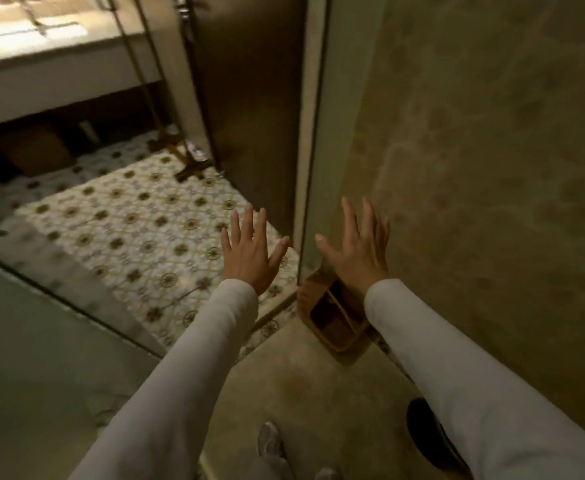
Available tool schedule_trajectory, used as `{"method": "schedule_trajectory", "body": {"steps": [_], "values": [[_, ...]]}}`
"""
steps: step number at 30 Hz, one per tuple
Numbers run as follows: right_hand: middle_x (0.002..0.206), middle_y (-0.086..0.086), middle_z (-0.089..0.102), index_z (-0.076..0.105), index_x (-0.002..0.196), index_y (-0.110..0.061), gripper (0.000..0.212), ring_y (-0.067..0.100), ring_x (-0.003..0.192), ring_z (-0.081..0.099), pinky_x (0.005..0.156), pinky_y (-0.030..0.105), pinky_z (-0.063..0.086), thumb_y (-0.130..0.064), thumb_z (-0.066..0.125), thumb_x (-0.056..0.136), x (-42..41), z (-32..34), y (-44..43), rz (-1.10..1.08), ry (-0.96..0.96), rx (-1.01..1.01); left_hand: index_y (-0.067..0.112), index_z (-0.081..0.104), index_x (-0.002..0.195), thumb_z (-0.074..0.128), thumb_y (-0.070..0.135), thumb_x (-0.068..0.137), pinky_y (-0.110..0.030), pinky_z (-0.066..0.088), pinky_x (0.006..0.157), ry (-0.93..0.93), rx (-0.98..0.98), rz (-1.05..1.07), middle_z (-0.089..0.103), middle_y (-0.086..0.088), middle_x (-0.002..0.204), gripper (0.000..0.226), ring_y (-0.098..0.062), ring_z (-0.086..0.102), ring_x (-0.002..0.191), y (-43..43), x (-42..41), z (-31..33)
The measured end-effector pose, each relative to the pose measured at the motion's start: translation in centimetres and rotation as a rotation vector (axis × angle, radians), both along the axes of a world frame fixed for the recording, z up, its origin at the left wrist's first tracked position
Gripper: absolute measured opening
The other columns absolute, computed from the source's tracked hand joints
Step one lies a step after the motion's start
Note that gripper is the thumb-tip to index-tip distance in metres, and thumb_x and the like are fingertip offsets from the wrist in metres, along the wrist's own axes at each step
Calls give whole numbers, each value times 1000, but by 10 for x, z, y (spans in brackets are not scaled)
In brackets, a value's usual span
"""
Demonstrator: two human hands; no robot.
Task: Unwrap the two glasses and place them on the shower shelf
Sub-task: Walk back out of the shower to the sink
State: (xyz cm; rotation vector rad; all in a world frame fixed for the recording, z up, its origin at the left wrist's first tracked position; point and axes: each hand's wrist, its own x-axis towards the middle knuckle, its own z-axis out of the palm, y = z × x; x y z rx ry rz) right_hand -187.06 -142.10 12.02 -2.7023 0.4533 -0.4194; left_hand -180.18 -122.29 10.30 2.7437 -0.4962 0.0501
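Neither glass nor a shower shelf can be made out in this blurred head view. Left hand (pixel 249 251) and right hand (pixel 358 245) both held out flat, fingers spread, palms down, grasping nothing, in pale long sleeves (pixel 194 368). Below them: patterned tile floor (pixel 138 216), a small wooden box (pixel 332 320) beside the glass panel's edge (pixel 313 133), vanity counter (pixel 41 57) far left.

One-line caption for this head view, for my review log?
Both hands, left and right, held open and empty over the patterned tile floor beside a wooden caddy; no glasses visible.
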Motion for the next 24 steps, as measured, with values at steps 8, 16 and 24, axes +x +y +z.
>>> {"method": "schedule_trajectory", "body": {"steps": [8,16,24], "values": [[169,19,5,8,161,-31,92,33,156,-1,122,59,-8,-78,38,88,108,-8,89,188,87,-79,21,5,160,21,66,98,-57,0,122,-14,54,190,-8,-4,168,79,-29,-14,153,117,51,8],[169,18,2,5,160,-29,95,35,156,-3,122,58,-8,-80,37,87,179,-17,159,379,124,-101,21,1,160,21,71,95,-57,0,122,12,109,373,-11,-4,168,84,-30,-15,153,190,84,-7],[168,21,8,12,161,-27,92,36,156,1,123,60,-6,-73,47,89,269,-28,169,538,76,-94,20,-1,160,18,76,90,-59,-1,121,41,132,494,-14,-3,168,91,-30,-17,152,194,153,-21]]}}
